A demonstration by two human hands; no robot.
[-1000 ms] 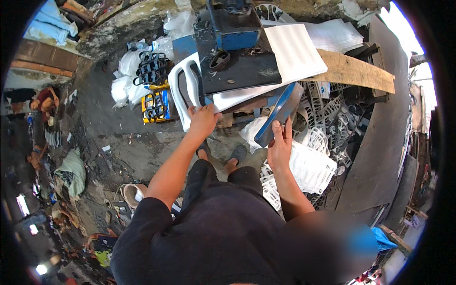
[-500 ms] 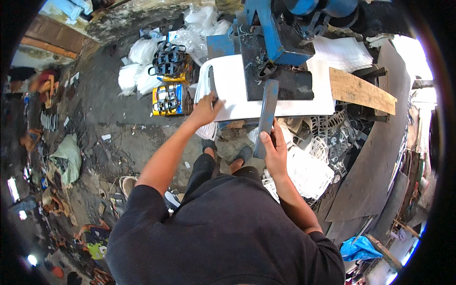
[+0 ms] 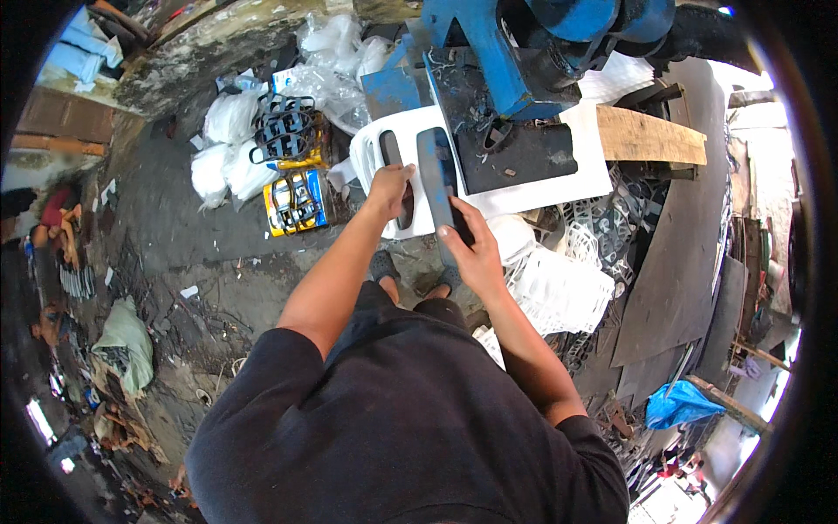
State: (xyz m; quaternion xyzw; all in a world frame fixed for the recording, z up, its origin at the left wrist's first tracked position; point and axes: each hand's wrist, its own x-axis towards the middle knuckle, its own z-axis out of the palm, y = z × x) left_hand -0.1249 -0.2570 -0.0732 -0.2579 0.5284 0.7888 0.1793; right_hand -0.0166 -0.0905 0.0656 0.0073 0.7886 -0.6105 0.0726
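Observation:
My right hand (image 3: 474, 247) is closed round the lower end of a long, flat blue-grey bar (image 3: 435, 166). The bar slants over a white sheet (image 3: 524, 199) beside the black plate (image 3: 546, 155) of a blue machine. Long slot-shaped holes run through the sheet's left part, where several white layers show at the edge. My left hand (image 3: 390, 190) grips this slotted part by the strip near one slot, with the fingertips partly hidden. On the black plate lies a small dark ring-like piece (image 3: 497, 134).
The blue machine's frame (image 3: 502, 74) rises above the plate. A wooden plank (image 3: 650, 137) sticks out to the right. White cut-out scraps (image 3: 559, 293) are heaped below the sheet. Left stand clear plastic bags (image 3: 229, 118) and yellow-blue packs (image 3: 295, 203) with black strapped pieces.
The bar has moved left off the black plate's front edge onto the sheet's slotted part. My left hand has closed on the slotted part, whose slots now lie in plain view.

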